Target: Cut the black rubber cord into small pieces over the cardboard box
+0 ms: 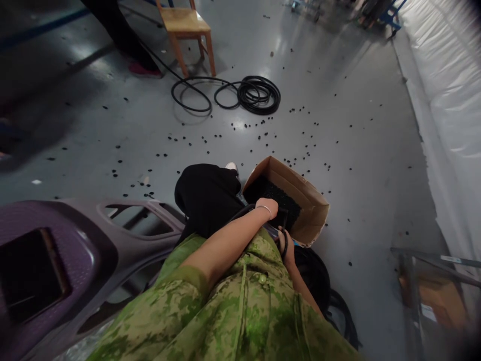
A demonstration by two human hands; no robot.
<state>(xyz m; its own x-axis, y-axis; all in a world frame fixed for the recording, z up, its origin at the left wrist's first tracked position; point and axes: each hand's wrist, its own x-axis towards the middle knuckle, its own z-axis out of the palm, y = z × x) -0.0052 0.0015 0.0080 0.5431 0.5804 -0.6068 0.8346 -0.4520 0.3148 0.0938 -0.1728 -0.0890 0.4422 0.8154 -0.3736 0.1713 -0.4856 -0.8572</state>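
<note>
Over the near side of an open cardboard box [317, 203], my left hand [267, 206] is closed in a fist, a thin band round its wrist. What its fingers hold is hidden. Just below and to the right, my right hand [288, 246] is closed round a black cord [284, 241] that curves across the fingers. A dark, flat-looking part lies between both hands, its kind unclear. Many small black pieces [287, 199] fill the lower part of the box. Beside my right forearm lies a thick bundle of black hose [313, 276].
A purple-grey plastic chair [88, 235] with a phone [33, 273] on it stands at left. Small black bits dot the floor. Ahead are a coiled black cable [259, 95], a wooden chair [186, 21] and a person's leg [126, 35]. White sheeting [447, 100] runs along the right.
</note>
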